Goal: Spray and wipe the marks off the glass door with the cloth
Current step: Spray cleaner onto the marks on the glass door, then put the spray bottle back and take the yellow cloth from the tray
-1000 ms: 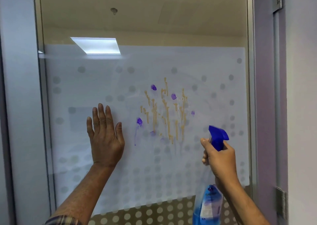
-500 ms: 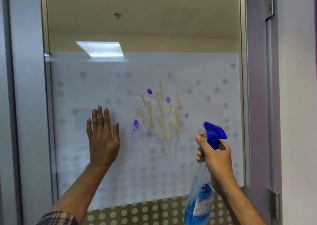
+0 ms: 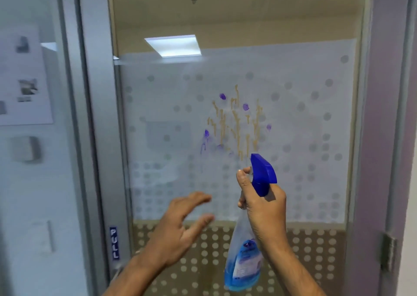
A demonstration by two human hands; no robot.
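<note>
Frosted, dot-patterned film covers the glass door (image 3: pixel 293 138), and the marks (image 3: pixel 234 124) sit near its middle: tan streaks running downward with a few purple blobs among them, one purple smear trailing down at the left of the cluster. Just below them the spray bottle (image 3: pixel 248 246) is held upright, its blue nozzle head (image 3: pixel 262 174) turned toward the streaks. The right hand (image 3: pixel 264 207) is wrapped closed around the bottle's neck, forefinger hooked at the trigger. The left hand (image 3: pixel 180 225) hangs empty in front of the glass, fingers spread and loosely curled, blurred, gripping nothing.

My guess is the bottle handles light, being thin clear plastic with blue liquid only in its lower part; the neck under the trigger is the sound place to grip, since the label-wrapped body may be slick if wet. The glass itself is rigid but wants even pressure, not a shove.

No cloth is visible anywhere. Left of the pane runs the grey door frame (image 3: pixel 99 138) with a small PULL sticker (image 3: pixel 114 242); a hinge (image 3: pixel 388 250) shows on the right jamb. Nothing stands between nozzle and marks
</note>
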